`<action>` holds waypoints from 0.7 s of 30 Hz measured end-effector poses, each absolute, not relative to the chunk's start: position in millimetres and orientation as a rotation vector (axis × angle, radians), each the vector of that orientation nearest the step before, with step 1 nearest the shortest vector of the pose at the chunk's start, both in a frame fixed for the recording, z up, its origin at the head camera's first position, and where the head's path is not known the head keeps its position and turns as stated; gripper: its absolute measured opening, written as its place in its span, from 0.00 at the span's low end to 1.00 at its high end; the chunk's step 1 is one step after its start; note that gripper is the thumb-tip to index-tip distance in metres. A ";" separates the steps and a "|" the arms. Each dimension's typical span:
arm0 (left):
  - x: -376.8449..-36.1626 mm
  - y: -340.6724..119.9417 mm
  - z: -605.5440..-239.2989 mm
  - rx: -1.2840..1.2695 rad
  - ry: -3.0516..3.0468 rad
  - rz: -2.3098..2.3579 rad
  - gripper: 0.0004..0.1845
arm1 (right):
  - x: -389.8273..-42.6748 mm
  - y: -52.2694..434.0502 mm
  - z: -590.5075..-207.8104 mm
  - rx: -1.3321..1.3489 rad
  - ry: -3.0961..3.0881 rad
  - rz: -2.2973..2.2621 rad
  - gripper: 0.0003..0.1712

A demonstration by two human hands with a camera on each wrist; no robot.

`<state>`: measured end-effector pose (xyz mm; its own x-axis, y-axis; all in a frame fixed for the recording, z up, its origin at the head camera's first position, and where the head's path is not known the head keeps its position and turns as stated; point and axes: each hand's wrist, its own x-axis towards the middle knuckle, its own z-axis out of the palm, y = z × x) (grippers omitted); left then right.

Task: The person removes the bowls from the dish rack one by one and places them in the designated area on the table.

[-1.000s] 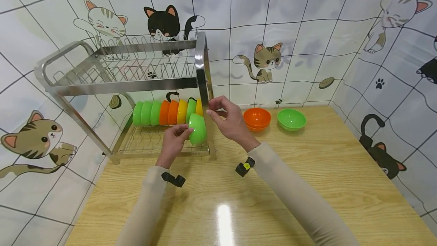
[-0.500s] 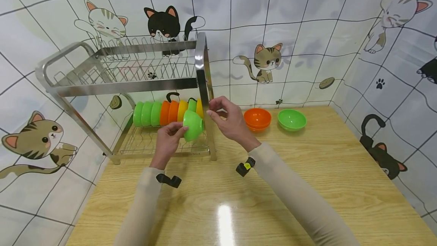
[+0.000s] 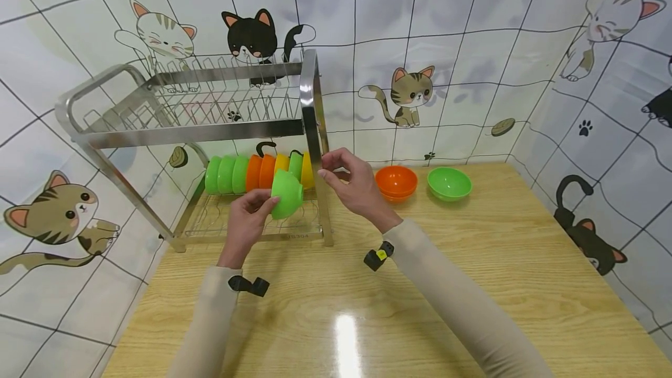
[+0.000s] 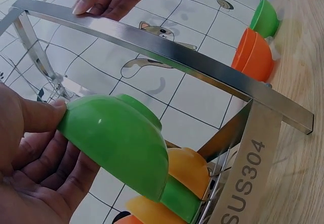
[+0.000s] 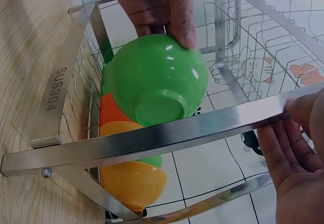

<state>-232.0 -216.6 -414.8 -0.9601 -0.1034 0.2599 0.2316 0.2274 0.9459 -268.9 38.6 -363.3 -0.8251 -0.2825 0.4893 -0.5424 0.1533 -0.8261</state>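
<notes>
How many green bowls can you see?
6. One green bowl is held by the left hand at the rack; three stand at the row's left end; one sits between yellow ones; one rests on the table. More may be hidden.

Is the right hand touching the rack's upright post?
Touching. The right wrist view shows the right hand with fingers on the rack post.
</notes>
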 end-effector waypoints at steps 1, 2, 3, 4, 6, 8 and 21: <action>-230.4 -217.5 -414.3 -0.124 -2.239 -1.795 0.15 | -269.1 38.8 -363.5 0.802 -2.211 1.736 0.14; -228.8 -218.3 -413.7 -0.127 -2.245 -1.790 0.15 | -269.2 39.1 -363.5 0.797 -2.214 1.738 0.14; -227.2 -219.1 -413.1 -0.132 -2.251 -1.786 0.14 | -269.4 39.3 -363.6 0.795 -2.215 1.741 0.14; -225.6 -219.6 -412.3 -0.142 -2.261 -1.779 0.14 | -269.6 39.5 -363.7 0.794 -2.214 1.745 0.14; -222.1 -220.6 -410.6 -0.162 -2.284 -1.760 0.13 | -269.7 40.1 -363.5 0.794 -2.210 1.750 0.14; -217.8 -221.4 -408.8 -0.189 -2.302 -1.735 0.11 | -269.5 40.3 -363.0 0.802 -2.202 1.755 0.14; -193.3 -222.6 -395.5 -0.435 -2.384 -1.562 0.05 | -269.4 42.4 -359.6 0.802 -2.218 1.762 0.14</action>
